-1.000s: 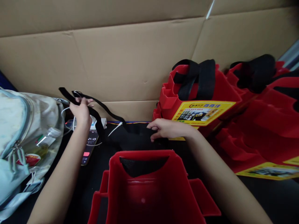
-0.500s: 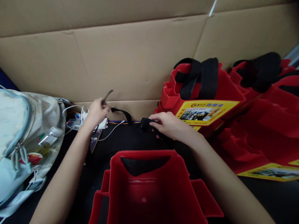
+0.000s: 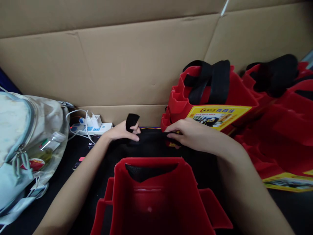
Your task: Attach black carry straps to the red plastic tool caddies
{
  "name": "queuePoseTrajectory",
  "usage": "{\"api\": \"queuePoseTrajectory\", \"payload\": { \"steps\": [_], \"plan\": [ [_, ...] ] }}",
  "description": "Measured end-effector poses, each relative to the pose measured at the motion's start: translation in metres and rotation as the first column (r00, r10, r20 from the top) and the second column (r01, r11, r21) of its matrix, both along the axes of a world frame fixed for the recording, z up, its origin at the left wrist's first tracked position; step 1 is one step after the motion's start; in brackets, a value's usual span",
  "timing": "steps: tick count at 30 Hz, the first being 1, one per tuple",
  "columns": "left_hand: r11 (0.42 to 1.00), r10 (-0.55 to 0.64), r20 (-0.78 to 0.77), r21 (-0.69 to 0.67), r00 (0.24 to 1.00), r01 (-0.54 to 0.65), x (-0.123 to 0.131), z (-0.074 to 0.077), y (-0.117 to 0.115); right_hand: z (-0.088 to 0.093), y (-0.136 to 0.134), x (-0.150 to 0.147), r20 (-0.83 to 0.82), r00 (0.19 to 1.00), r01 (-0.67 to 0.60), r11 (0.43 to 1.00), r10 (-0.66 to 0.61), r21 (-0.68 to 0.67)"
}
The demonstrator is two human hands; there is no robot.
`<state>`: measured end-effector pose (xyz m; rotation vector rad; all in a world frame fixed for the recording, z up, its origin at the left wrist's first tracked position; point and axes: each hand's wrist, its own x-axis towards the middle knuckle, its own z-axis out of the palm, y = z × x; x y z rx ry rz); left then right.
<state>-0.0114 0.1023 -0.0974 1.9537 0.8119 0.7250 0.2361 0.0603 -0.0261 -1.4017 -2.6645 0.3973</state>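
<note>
Just beyond the red plastic box, my left hand is closed on a black strap, whose end sticks up over the fingers. To its right, my right hand pinches black webbing between thumb and fingers. A dark stretch of it seems to run between the hands, but against the black surface I cannot tell how far. The box faces up, open, with a black band across the inside of its far wall. Red side holders stick out at its left and right.
Red boxes with black straps and a yellow label stand at right. A pale backpack with a bottle in its side pocket lies left. Near it are a power strip, white cables and a phone. Cardboard walls the back.
My left hand has moved right and closer to my right hand, with the strap now looped up over its fingers. My right hand has shifted slightly right, keeping its pinch.
</note>
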Motion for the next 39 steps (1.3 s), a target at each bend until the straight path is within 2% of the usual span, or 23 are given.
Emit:
{"api": "queuePoseTrajectory", "payload": {
  "steps": [2, 4, 6, 9, 12, 14, 16, 19, 23, 25, 27, 29, 31, 34, 36, 39],
  "plan": [
    [0.999, -0.030, -0.118, -0.026, 0.993, 0.027, -0.016, 0.007, 0.001, -0.002, 0.001, 0.009, 0.072, 0.994, 0.087, 0.996, -0.085, -0.013],
    [1.000, -0.011, -0.209, -0.029, 0.978, 0.005, -0.033, 0.015, 0.001, -0.004, 0.001, 0.016, 0.162, 0.973, 0.165, 0.986, -0.167, 0.022],
    [0.998, 0.051, -0.256, -0.007, 0.965, -0.054, -0.047, 0.024, -0.001, -0.007, 0.000, 0.017, 0.187, 0.966, 0.161, 0.982, -0.177, 0.097],
    [0.987, 0.149, -0.313, 0.107, 0.938, -0.121, -0.050, 0.036, -0.008, -0.011, 0.000, 0.003, 0.060, 0.998, -0.032, 0.987, 0.022, 0.159],
    [0.973, 0.105, -0.315, 0.226, 0.943, -0.033, -0.030, 0.043, -0.017, -0.019, 0.006, -0.026, -0.141, 0.958, -0.228, 0.962, 0.250, 0.153],
    [0.966, 0.024, -0.265, 0.255, 0.964, 0.047, -0.011, 0.044, -0.021, -0.025, 0.014, -0.045, -0.230, 0.921, -0.285, 0.946, 0.314, 0.153],
    [0.960, 0.010, -0.232, 0.275, 0.973, 0.055, 0.001, 0.042, -0.023, -0.029, 0.021, -0.054, -0.241, 0.916, -0.296, 0.945, 0.322, 0.138],
    [0.964, 0.077, -0.265, 0.266, 0.961, -0.004, -0.003, 0.041, -0.022, -0.024, 0.024, -0.044, -0.135, 0.966, -0.202, 0.967, 0.223, 0.155],
    [0.987, 0.115, -0.335, 0.148, 0.935, -0.068, -0.038, 0.045, -0.016, -0.009, 0.019, -0.002, 0.049, 0.996, 0.053, 0.959, -0.070, 0.279],
    [0.976, 0.185, -0.365, 0.176, 0.912, -0.128, -0.053, 0.046, -0.012, -0.004, 0.017, 0.014, 0.142, 0.970, 0.149, 0.945, -0.196, 0.291],
    [0.954, 0.251, -0.394, 0.254, 0.884, -0.158, -0.058, 0.045, -0.008, -0.003, 0.014, 0.019, 0.204, 0.951, 0.176, 0.951, -0.231, 0.254],
    [0.940, 0.260, -0.414, 0.315, 0.872, -0.131, -0.051, 0.043, -0.007, -0.006, 0.012, 0.011, 0.179, 0.974, 0.106, 0.979, -0.138, 0.177],
    [0.936, 0.212, -0.410, 0.346, 0.887, -0.064, -0.034, 0.040, -0.010, -0.013, 0.010, -0.007, 0.048, 0.998, -0.034, 0.992, 0.029, 0.123],
    [0.927, 0.097, -0.371, 0.371, 0.923, 0.051, -0.003, 0.039, -0.022, -0.028, 0.014, -0.037, -0.166, 0.966, -0.173, 0.971, 0.200, 0.164],
    [0.914, 0.111, -0.382, 0.402, 0.918, 0.057, 0.008, 0.041, -0.028, -0.037, 0.020, -0.048, -0.224, 0.946, -0.201, 0.966, 0.234, 0.162],
    [0.899, 0.235, -0.417, 0.436, 0.878, -0.034, 0.003, 0.043, -0.027, -0.041, 0.029, -0.046, -0.170, 0.973, -0.134, 0.983, 0.155, 0.127]
  ]
}}
